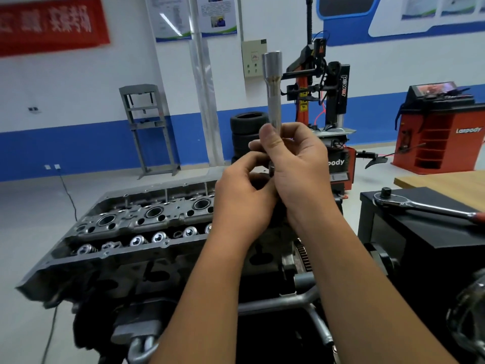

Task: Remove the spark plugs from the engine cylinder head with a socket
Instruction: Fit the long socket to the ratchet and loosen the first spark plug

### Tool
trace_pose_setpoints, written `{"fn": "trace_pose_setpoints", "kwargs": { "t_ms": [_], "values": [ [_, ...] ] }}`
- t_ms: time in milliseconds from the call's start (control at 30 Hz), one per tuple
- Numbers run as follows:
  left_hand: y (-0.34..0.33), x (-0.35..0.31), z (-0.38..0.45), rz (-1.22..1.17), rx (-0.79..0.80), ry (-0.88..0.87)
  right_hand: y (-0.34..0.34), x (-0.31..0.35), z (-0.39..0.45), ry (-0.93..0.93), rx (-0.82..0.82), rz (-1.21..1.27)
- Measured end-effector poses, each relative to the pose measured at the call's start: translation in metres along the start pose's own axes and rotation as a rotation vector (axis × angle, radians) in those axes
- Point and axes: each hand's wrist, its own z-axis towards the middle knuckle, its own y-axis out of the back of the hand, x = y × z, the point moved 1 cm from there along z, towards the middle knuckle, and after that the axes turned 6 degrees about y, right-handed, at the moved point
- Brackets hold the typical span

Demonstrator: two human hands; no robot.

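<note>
Basically mid-step — right hand [294,164] gripped the long spark plug socket [274,90] upright above the cylinder head [126,224], wide end up. Left hand [244,190] pinched at its lower end; what it held was hidden. Probably pulling a plug out. Ratchet [425,206] lay aside on the black box [430,232] — next move likely needs it refitted.

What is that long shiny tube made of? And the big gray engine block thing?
The socket, held upright by the right hand, looks like polished steel: smooth, silvery, with bright glints. The cylinder head looks like cast aluminium: dull gray and slightly rough, though that is only a guess.
</note>
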Motion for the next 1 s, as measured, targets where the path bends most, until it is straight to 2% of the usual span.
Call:
{"fn": "trace_pose_setpoints", "kwargs": {
  "t_ms": [100, 200, 433, 600, 733, 867, 1000],
  "values": [
    [-0.004, -0.002, -0.001, 0.056, 0.074, -0.027, 0.001, -0.002, 0.001, 0.029, -0.002, -0.053],
    [-0.004, -0.004, -0.004, 0.043, 0.103, -0.043, 0.004, -0.004, 0.004, -0.017, -0.009, -0.003],
    [-0.003, 0.000, -0.003, 0.014, -0.036, -0.017, 0.004, -0.007, 0.000, -0.043, 0.031, 0.136],
    [-0.002, 0.002, -0.003, 0.121, 0.034, -0.045, 0.004, -0.010, 0.002, -0.042, 0.007, 0.066],
    [-0.005, 0.005, -0.003, 0.206, -0.091, -0.071, 0.005, -0.009, 0.000, -0.078, 0.028, 0.125],
    [-0.006, 0.005, -0.004, 0.235, -0.140, -0.087, 0.007, -0.010, -0.001, -0.023, 0.044, 0.132],
    [-0.004, 0.001, -0.004, 0.136, -0.026, -0.083, 0.006, -0.011, 0.000, -0.041, 0.001, 0.094]
  ]
}}
